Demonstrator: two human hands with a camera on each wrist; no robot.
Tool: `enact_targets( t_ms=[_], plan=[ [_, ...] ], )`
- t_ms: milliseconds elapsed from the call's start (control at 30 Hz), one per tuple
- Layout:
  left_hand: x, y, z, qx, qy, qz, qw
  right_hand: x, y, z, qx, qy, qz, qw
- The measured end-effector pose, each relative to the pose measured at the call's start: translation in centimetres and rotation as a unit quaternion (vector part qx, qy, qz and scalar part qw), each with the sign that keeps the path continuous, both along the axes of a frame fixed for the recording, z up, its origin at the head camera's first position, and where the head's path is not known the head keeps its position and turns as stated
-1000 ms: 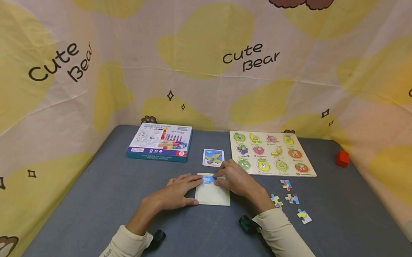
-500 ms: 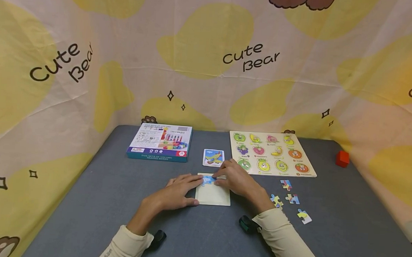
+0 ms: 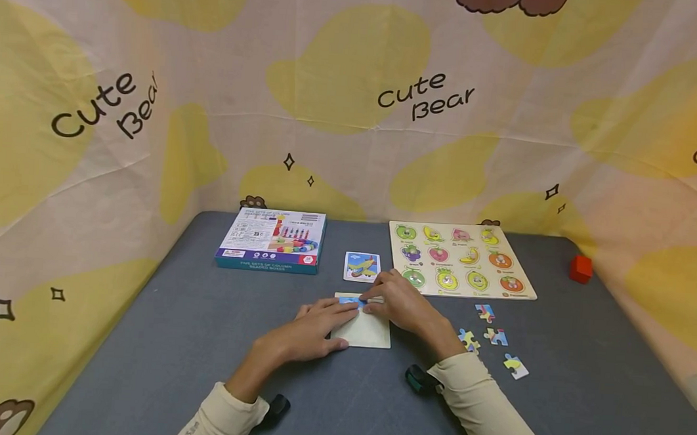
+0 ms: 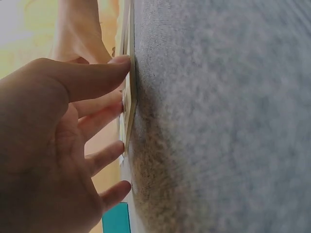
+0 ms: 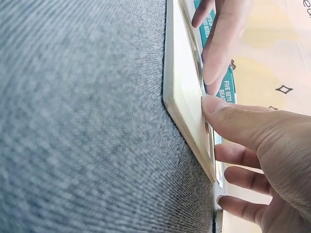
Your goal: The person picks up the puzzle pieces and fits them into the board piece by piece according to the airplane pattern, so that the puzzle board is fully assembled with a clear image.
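Observation:
A small pale wooden puzzle board (image 3: pixel 370 333) lies in front of me in the head view, with blue puzzle pieces (image 3: pixel 347 300) along its far edge. My left hand (image 3: pixel 307 333) reaches over the board from the left, fairly straight fingertips on the blue pieces and thumb at the near left edge. Fingers bent, my right hand (image 3: pixel 402 304) pinches a puzzle piece at the far right corner; its fingers mostly hide that piece. In the right wrist view, the right thumb (image 5: pixel 218 107) touches a piece lying at the board's surface.
Several loose puzzle pieces (image 3: pixel 496 337) lie right of the board, some beside the right wrist. Behind it are an airplane picture card (image 3: pixel 361 267), a fruit puzzle board (image 3: pixel 463 259) and a flat box (image 3: pixel 270 240). A red block (image 3: pixel 580 269) sits far right.
My left hand has slid right across the board, its fingertips now covering more of the blue pieces. The right hand has stayed at the far right corner.

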State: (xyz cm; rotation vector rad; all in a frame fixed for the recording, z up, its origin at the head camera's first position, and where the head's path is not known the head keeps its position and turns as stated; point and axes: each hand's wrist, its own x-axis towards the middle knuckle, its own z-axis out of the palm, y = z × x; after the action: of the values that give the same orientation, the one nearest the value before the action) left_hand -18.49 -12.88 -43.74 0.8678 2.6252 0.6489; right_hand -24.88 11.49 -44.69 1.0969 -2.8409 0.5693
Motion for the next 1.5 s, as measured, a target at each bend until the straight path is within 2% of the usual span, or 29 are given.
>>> enact_targets(
  t_ms=[233,467,700,867,1067,1267,1500],
  plan=[
    [0.0,-0.1,-0.2,-0.003,-0.004,-0.001,1.0000,0.2,0.2,0.2,-0.006,-0.008,-0.001,1.000],
    [0.1,-0.1,0.0,-0.006,-0.003,-0.001,1.0000,1.0,2.2,1.7,-0.027,-0.028,-0.033,0.999],
    [0.1,0.0,0.0,-0.004,-0.006,0.005,1.0000,2.1,6.2,2.3,-0.025,-0.042,-0.086,0.995],
    [0.0,0.0,-0.2,0.000,-0.008,0.011,0.9999,2.7,9.8,2.0,-0.038,-0.027,-0.098,0.994],
    [0.1,-0.1,-0.3,0.005,-0.003,0.011,0.9999,3.3,13.5,1.8,-0.061,-0.029,-0.119,0.991],
    [0.1,-0.2,-0.2,0.007,-0.007,0.011,0.9999,3.5,16.3,1.5,-0.065,-0.028,-0.133,0.989],
    [0.0,-0.1,-0.3,-0.001,-0.008,0.008,0.9999,3.8,19.0,1.4,-0.056,-0.050,-0.141,0.987]
  ],
)
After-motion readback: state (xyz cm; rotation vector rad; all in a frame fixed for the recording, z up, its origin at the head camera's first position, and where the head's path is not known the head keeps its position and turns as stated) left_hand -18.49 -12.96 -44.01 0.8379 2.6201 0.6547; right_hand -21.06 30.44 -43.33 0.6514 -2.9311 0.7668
